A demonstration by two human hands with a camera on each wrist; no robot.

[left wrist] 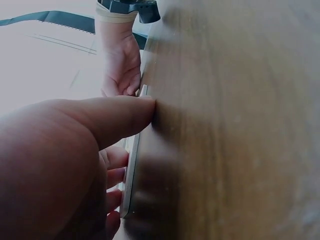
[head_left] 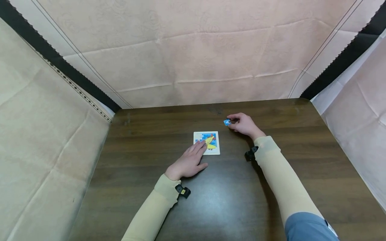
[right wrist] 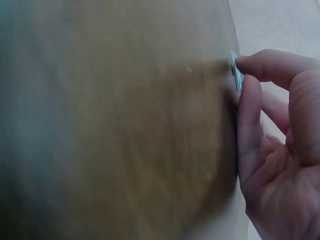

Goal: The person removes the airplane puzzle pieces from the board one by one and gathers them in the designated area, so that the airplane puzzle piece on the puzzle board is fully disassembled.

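Presumably steadying it, the left hand (head_left: 188,162) lays extended fingers on the picture board (head_left: 214,144) in the head view. Left wrist: board on table (left wrist: 235,125). Right wrist: right hand (right wrist: 280,145) pinches a blue piece (right wrist: 237,72), likely for control.

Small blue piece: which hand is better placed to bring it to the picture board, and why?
Probably the right: the right hand already pinches the blue piece, while the left hand rests on the picture board.

Dressed in pale yellow long sleeves (head_left: 153,214), cuffed at the wrists, with blue fabric (head_left: 307,226) at lower right; fitted with 2 small black wrist cameras (head_left: 249,155), showing a yellow mark (head_left: 183,191) on 1, lower centre.
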